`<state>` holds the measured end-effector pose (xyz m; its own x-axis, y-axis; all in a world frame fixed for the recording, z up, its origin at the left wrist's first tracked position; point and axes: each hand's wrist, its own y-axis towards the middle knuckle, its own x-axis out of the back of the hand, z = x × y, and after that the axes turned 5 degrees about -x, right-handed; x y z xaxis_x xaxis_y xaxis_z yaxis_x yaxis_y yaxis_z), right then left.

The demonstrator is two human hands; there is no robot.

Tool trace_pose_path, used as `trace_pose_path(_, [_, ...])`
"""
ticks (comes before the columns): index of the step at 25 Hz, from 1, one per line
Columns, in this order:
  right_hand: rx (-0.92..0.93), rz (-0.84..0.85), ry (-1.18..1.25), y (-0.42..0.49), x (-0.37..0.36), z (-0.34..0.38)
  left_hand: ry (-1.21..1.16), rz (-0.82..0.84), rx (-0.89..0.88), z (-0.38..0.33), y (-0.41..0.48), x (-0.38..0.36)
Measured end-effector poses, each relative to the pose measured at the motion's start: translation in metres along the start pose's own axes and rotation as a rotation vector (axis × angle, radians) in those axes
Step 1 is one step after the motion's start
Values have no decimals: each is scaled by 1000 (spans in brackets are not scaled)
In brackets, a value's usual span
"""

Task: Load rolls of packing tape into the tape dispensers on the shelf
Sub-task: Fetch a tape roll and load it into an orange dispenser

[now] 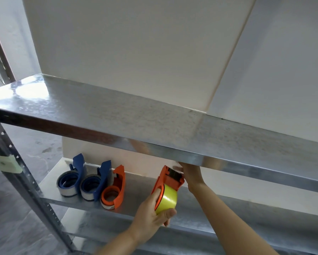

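Left hand (150, 216) grips yellow tape roll (166, 198) in orange dispenser (170, 179) — right hand (192, 176), beyond it at the cutter end, grip unclear.

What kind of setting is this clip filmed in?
Probably a storeroom or packing area: galvanised metal shelving on a perforated upright, large white boxes, and tape dispensers lined up on the lower shelf.

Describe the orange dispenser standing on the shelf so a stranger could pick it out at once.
Look under the wide metal top shelf to the lower shelf, where three dispensers stand in a row. The orange dispenser ends that row on the right, beside two blue dispensers, untouched, unlike the one in the hands.
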<state>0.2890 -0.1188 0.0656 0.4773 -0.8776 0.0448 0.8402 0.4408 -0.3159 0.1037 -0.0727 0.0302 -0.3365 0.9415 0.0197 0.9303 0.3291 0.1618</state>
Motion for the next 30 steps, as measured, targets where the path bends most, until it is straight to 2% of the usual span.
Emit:
trace_pose_path(3, [-3, 24, -123, 3, -8, 3, -49, -43, -13, -10, 0, 7])
trace_pose_path(5, [-154, 94, -161, 9, -5, 3, -61, -50, -26, -16, -1, 13])
trace_pose_path(8, [-501, 228, -10, 13, 3, -3, -97, -46, -55, -22, -5, 19])
trace_pose_path(10, [-594, 282, 72, 10, 9, -8, -110, -33, -56, -24, -7, 19])
trace_pose_path(13, [-580, 397, 163, 3, 14, -13, -111, -31, -51, -23, -10, 20])
trace_pose_path(19, [-462, 393, 206, 7, 15, -36, -141, -19, -20, -10, -11, 22])
trace_pose_path(23, [-462, 446, 205, 12, 15, -66, -108, -96, 32, 16, 1, 23])
trace_pose_path(25, [-446, 460, 187, 17, 8, -82, -90, -72, 80, 27, 9, 25])
trace_pose_path(27, [-445, 378, 177, 22, -1, -94, -99, -20, 162, 39, 16, 25])
trace_pose_path(30, [-400, 213, 80, 34, -6, -103, -55, -53, 334, 71, 25, 28])
